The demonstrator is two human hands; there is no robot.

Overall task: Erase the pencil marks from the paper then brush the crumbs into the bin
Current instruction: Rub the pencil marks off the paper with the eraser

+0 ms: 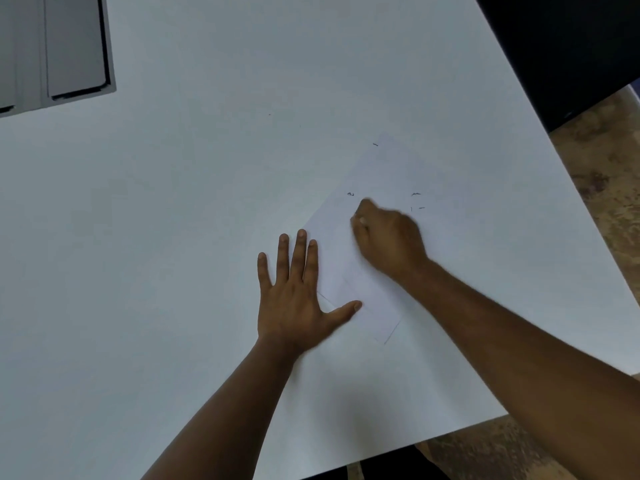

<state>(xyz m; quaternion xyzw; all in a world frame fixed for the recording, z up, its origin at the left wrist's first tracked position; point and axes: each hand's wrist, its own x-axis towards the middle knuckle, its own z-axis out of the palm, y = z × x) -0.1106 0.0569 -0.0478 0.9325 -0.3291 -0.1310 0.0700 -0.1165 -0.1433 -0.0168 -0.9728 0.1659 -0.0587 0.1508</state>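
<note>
From the head cam: the paper (374,244) lies angled on the white desk (173,237). The left hand (298,292) lies flat, fingers spread, on its near edge — likely pinning it so it won't slide. The right hand (388,233) is curled mid-sheet, probably round an eraser, but blurred so can't tell. A few dark marks (415,195) remain — no bin visible.

Left hand (294,299) flat; right hand (388,233) curled.
</note>
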